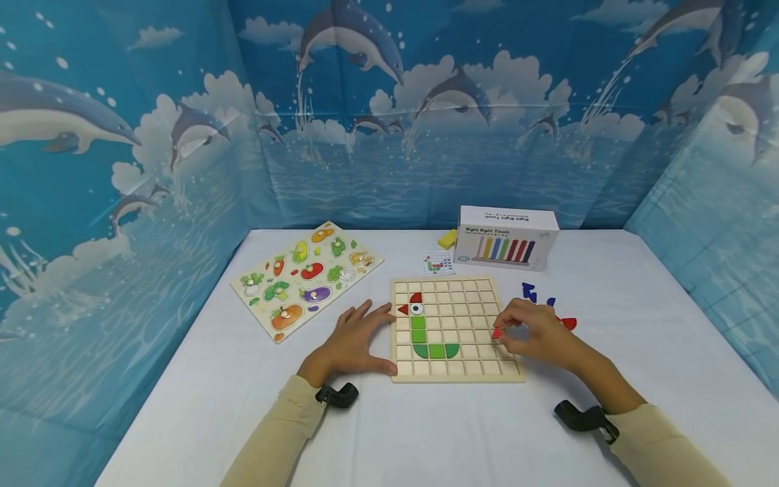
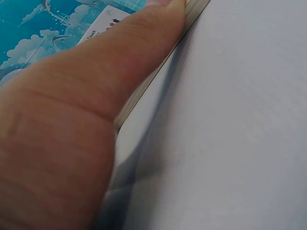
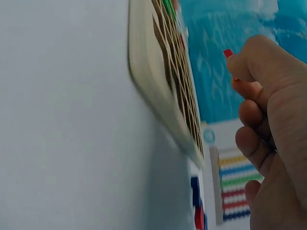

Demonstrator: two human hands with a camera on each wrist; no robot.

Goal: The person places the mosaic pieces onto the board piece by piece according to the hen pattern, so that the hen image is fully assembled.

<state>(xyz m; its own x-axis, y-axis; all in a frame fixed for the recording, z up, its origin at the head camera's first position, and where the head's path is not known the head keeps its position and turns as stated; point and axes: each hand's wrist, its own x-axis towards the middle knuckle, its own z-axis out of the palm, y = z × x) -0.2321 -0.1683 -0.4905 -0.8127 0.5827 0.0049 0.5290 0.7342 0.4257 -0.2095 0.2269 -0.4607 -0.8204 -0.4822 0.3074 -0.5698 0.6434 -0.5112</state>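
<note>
Red piece [image 1: 496, 333] pinched by right hand [image 1: 537, 331], thumb against finger, over grid board's [image 1: 456, 379] right side. Probably light, stiff, a bit slippery; grip opposite edges. Left hand [image 1: 356, 343] spread at board's left edge. Blue pieces [image 1: 527, 291] lie right, beyond right hand.

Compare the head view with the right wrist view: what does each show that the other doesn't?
Head view only: the long beige sleeves, the white card with a small grid picture, and the wooden puzzle board printed with vegetables.

Right wrist view only: a close-up of the bare right hand's curled lower fingers in a row.

Both: the small red piece pinched in that hand, the pale wooden grid board, the white abacus-print box, and loose dark blue pieces.
</note>
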